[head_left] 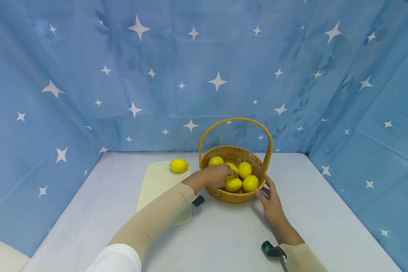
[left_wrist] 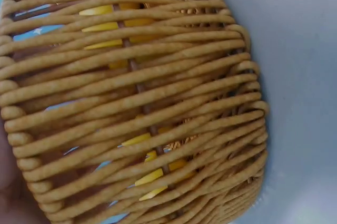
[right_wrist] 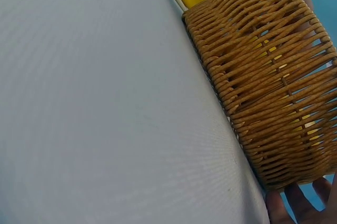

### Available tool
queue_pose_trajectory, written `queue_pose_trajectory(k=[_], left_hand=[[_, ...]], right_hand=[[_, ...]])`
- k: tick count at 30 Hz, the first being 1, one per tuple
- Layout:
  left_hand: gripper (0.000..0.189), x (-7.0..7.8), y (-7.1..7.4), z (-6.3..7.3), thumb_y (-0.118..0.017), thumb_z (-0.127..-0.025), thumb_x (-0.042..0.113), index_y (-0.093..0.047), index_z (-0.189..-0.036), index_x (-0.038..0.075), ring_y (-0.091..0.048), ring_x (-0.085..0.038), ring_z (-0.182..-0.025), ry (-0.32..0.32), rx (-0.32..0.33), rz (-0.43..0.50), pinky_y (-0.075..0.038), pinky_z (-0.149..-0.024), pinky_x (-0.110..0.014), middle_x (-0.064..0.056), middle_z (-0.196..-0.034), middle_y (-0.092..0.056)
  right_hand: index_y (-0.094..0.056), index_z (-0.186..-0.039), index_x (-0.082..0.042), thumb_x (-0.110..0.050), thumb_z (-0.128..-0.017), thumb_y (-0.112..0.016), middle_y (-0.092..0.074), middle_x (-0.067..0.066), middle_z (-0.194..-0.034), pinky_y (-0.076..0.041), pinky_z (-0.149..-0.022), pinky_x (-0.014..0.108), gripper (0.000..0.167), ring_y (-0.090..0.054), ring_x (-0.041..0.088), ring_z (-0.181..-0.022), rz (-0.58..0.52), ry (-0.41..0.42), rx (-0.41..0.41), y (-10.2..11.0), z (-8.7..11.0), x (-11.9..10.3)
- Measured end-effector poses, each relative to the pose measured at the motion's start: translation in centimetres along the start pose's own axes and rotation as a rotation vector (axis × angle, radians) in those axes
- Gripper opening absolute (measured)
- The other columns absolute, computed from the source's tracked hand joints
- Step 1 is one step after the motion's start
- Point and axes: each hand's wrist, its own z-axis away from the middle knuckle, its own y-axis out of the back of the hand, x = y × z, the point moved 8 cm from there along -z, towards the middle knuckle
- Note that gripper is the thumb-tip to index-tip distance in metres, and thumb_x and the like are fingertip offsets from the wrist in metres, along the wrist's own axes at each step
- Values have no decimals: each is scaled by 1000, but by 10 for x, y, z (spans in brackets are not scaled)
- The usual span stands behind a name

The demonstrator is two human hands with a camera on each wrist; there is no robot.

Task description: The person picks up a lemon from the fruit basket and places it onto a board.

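A wicker basket (head_left: 236, 198) with a tall arched handle holds several yellow lemons. My left hand (head_left: 217, 175) reaches over its left rim, fingers curled on a lemon (head_left: 232, 184) near the front; the thumb is hidden. Another lemon (head_left: 244, 170) and a front-right lemon (head_left: 251, 184) lie just beyond the fingertips. My right hand (head_left: 272, 202) rests against the basket's right side, thumb and fingers spread along the outside. In the right wrist view its fingers (right_wrist: 300, 203) touch the wicker wall (right_wrist: 268, 87). The left wrist view is mostly filled by the weave (left_wrist: 137, 98).
A pale cutting board (head_left: 159, 181) lies left of the basket, partly under my left arm. One lemon (head_left: 178, 165) sits at its far right corner. Blue star-patterned curtains (head_left: 217, 49) enclose the back and sides of the white table (head_left: 224, 238).
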Motion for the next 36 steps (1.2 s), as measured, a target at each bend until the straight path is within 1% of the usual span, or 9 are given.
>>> queue_pose_trajectory(k=[3,6,11,13,16,22,29,33,36], left_hand=[[59,0,-1,-1,-58,-88,-4,-58,-136,29,-46,-12,-127,-9,-15,16,-41,-103,-32,12,-133,-55],[60,1,-2,-2,-56,-87,-4,-58,-136,31,-45,-13,-129,-4,-35,39,-41,-103,-35,13,-133,-55],[59,1,-3,-2,-58,-87,2,-57,-138,30,-43,-14,-130,-8,-53,52,-41,-103,-36,13,-134,-54],[56,2,-3,-2,-61,-88,5,-57,-138,29,-45,-13,-129,-23,-50,42,-41,-103,-35,13,-133,-55],[51,4,-2,-2,-66,-90,10,-57,-138,26,-47,-13,-125,-55,-40,24,-41,-102,-32,12,-131,-57],[52,6,-2,-2,-74,-87,14,-60,-136,26,-51,-10,-115,-82,-24,24,-45,-95,-27,10,-126,-58],[52,5,-8,-5,-76,-85,12,-61,-133,28,-51,-7,-110,-105,-16,7,-45,-91,-23,12,-122,-58],[55,5,-5,-5,-78,-83,13,-61,-133,27,-50,-6,-109,-120,-2,9,-45,-91,-23,11,-123,-56],[58,2,-2,-3,-81,-81,15,-61,-134,27,-51,-7,-110,-104,19,41,-45,-93,-25,8,-126,-53]], right_hand=[[-9,-158,-21,-26,-102,-53,-11,20,-158,-28,-106,61,72,-30,43,-136,-8,-10,-8,0,2,-8],[-9,-157,-15,-22,-102,-53,-10,23,-157,-28,-105,63,71,-29,46,-136,-24,-10,-19,-1,4,-21],[-10,-157,-10,-20,-102,-52,-11,25,-157,-29,-105,62,70,-30,46,-135,-21,-9,-23,-2,8,-34],[-10,-157,-11,-20,-102,-53,-11,24,-157,-29,-105,63,71,-30,46,-135,-28,-8,-23,-2,7,-31],[-10,-157,-16,-22,-102,-53,-11,22,-158,-28,-105,63,71,-30,45,-136,-37,-5,-21,-1,3,-20],[-10,-157,-25,-30,-101,-53,-13,17,-158,-29,-106,61,71,-31,41,-136,-10,7,-3,-1,-2,1],[-11,-157,-28,-30,-101,-53,-14,16,-158,-30,-105,62,70,-33,41,-135,8,9,12,0,1,5],[-11,-157,-27,-30,-101,-53,-14,16,-158,-31,-105,61,70,-33,41,-135,17,7,13,1,1,5],[-10,-157,-26,-30,-101,-54,-14,16,-158,-31,-105,60,71,-33,40,-136,19,3,11,1,1,4]])
